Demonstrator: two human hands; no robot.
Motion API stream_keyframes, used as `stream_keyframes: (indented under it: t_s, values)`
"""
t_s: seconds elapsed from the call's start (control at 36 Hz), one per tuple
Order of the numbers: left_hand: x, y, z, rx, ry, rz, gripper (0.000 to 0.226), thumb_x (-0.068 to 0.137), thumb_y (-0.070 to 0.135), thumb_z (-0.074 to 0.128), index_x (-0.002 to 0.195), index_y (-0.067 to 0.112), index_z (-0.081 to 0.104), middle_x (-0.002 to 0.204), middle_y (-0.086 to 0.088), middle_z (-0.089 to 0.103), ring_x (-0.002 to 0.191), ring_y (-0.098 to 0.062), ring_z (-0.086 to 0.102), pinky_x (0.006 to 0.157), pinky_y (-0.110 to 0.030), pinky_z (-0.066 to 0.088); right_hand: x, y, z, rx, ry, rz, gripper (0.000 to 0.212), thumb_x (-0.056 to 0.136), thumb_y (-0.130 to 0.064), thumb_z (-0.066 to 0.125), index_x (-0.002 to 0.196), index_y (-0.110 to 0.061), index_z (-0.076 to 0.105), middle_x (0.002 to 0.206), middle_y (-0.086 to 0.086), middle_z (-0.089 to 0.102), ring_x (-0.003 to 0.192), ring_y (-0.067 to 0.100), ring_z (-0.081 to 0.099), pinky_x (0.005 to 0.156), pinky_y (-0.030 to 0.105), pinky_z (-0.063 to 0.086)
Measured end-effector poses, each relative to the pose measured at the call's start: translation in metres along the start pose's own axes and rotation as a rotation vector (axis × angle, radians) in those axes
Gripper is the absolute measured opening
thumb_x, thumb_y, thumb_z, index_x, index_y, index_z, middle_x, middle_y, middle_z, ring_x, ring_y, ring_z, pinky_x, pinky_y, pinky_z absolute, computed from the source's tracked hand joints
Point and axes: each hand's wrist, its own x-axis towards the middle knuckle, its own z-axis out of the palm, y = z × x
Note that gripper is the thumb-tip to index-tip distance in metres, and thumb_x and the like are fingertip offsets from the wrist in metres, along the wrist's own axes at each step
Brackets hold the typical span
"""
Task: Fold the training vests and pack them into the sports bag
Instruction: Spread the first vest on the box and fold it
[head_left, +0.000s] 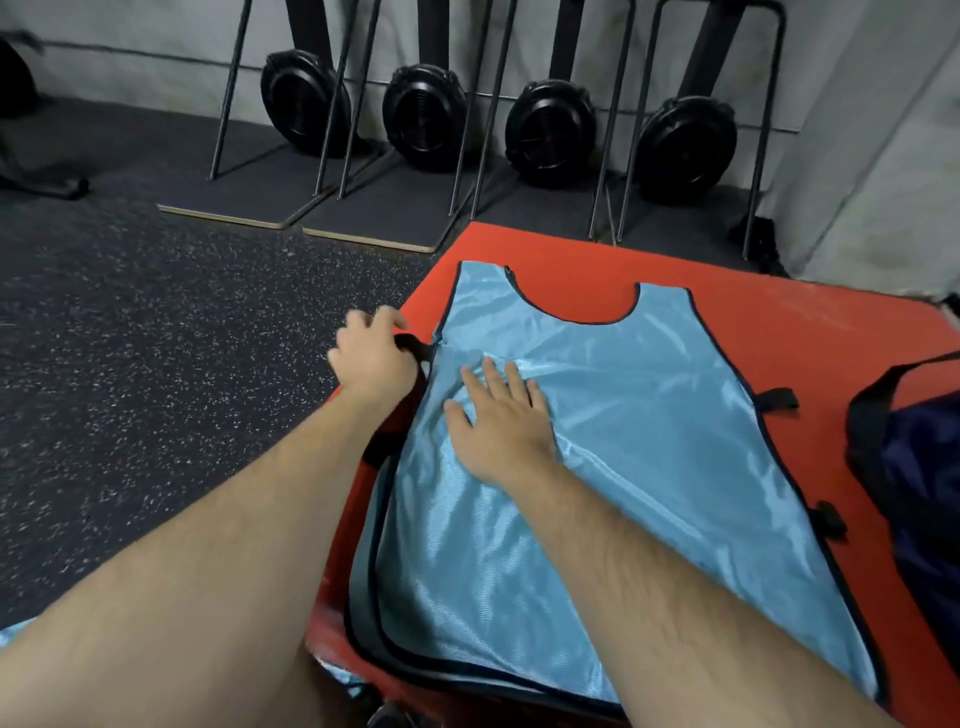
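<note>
A light blue training vest (639, 415) with black trim lies spread flat on a red mat (810, 332), neck opening pointing away from me. My left hand (371, 358) is at the vest's left edge, fingers closed around its black side strap. My right hand (498, 421) rests flat on the vest's middle, fingers spread, pressing the fabric down. A dark blue sports bag (919, 467) with a black strap sits at the right edge of the mat, partly cut off by the frame.
Dark speckled rubber floor (156, 364) stretches to the left of the mat. Along the back wall stand several black round machines (423, 117) with metal stands on grey boards. A scrap of blue fabric (13, 631) shows at the bottom left.
</note>
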Motion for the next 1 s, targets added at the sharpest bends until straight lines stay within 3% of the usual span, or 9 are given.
stream_keyframes:
  t_s: [0.11,0.19,0.28,0.33,0.39,0.47,0.64,0.75,1.0]
  values:
    - [-0.018,0.011,-0.002,0.08,0.181,0.204,0.05,0.073,0.01,0.056,0.123,0.014,0.056,0.131,-0.011,0.045,0.117,-0.034,0.042,0.095,-0.043,0.032,0.0,0.0,-0.001,-0.012,-0.021,-0.004,0.064,0.1,-0.052,0.019,0.159,-0.029,0.011,0.167,-0.002,0.0,0.153,0.021,-0.008,0.123,0.045,-0.006]
    - [-0.034,0.036,0.015,-0.083,-0.02,0.481,0.046,0.079,0.012,0.045,0.121,0.008,0.063,0.129,-0.012,0.056,0.119,-0.033,0.051,0.098,-0.038,0.038,0.0,0.0,-0.004,-0.103,-0.036,-0.02,0.071,0.098,-0.05,0.03,0.159,-0.024,0.004,0.167,0.001,-0.001,0.153,0.025,-0.007,0.123,0.046,-0.004]
    - [-0.04,0.044,0.036,-0.183,-0.316,0.38,0.035,0.097,0.016,0.042,0.124,0.008,0.061,0.13,-0.013,0.06,0.126,-0.028,0.05,0.104,-0.032,0.033,0.001,0.002,-0.006,-0.164,-0.105,-0.04,0.079,0.098,-0.043,0.037,0.159,-0.018,-0.006,0.167,0.002,-0.006,0.152,0.024,-0.013,0.123,0.044,-0.007]
    - [-0.031,0.038,0.045,-0.205,-0.353,0.316,0.032,0.098,0.028,0.037,0.107,0.011,0.062,0.117,-0.011,0.063,0.122,-0.031,0.051,0.105,-0.038,0.035,0.0,0.007,-0.009,-0.065,-0.106,-0.03,0.076,0.096,-0.031,0.037,0.159,-0.02,-0.004,0.167,0.0,-0.003,0.152,0.021,-0.014,0.123,0.042,-0.008]
    - [-0.024,0.029,0.05,-0.081,-0.379,0.386,0.039,0.1,0.031,0.032,0.118,0.01,0.06,0.13,-0.009,0.058,0.133,-0.026,0.042,0.115,-0.039,0.025,-0.004,0.019,-0.012,0.031,-0.087,0.006,0.073,0.095,-0.034,0.035,0.16,-0.023,0.003,0.167,-0.002,-0.001,0.153,0.019,-0.01,0.123,0.04,-0.007]
    - [-0.027,0.02,0.056,0.112,-0.33,0.447,0.059,0.099,0.038,0.023,0.146,0.008,0.042,0.157,-0.007,0.034,0.149,-0.02,0.02,0.123,-0.03,0.003,-0.015,0.059,-0.02,0.029,-0.043,0.093,0.066,0.1,-0.054,0.025,0.159,-0.029,0.011,0.167,-0.005,-0.002,0.153,0.017,-0.01,0.123,0.04,-0.007]
    - [-0.034,0.031,0.056,0.235,-0.262,0.404,0.069,0.087,0.043,0.018,0.145,0.011,0.039,0.158,-0.008,0.029,0.148,-0.023,0.017,0.122,-0.038,0.011,-0.039,0.158,-0.051,-0.037,-0.049,0.338,0.071,0.099,-0.064,0.017,0.159,-0.029,0.006,0.167,-0.004,-0.008,0.153,0.017,-0.011,0.123,0.04,-0.007]
    - [-0.058,0.073,0.059,0.269,-0.299,0.465,0.056,0.097,0.035,0.036,0.15,0.018,0.031,0.164,-0.005,0.013,0.151,-0.026,0.006,0.122,-0.047,0.006,-0.049,0.173,-0.054,-0.019,-0.046,0.336,0.069,0.1,-0.06,0.019,0.16,-0.027,0.005,0.167,-0.002,-0.009,0.152,0.019,-0.013,0.123,0.041,-0.006]
    - [-0.069,0.125,0.081,0.221,-0.266,0.437,0.057,0.1,0.046,0.032,0.15,0.019,0.033,0.154,-0.005,0.038,0.148,-0.026,0.018,0.12,-0.047,0.007,-0.03,0.145,-0.064,0.029,0.082,0.174,0.058,0.103,-0.04,0.033,0.157,-0.021,0.024,0.166,-0.002,0.011,0.153,0.019,-0.001,0.124,0.039,-0.001]
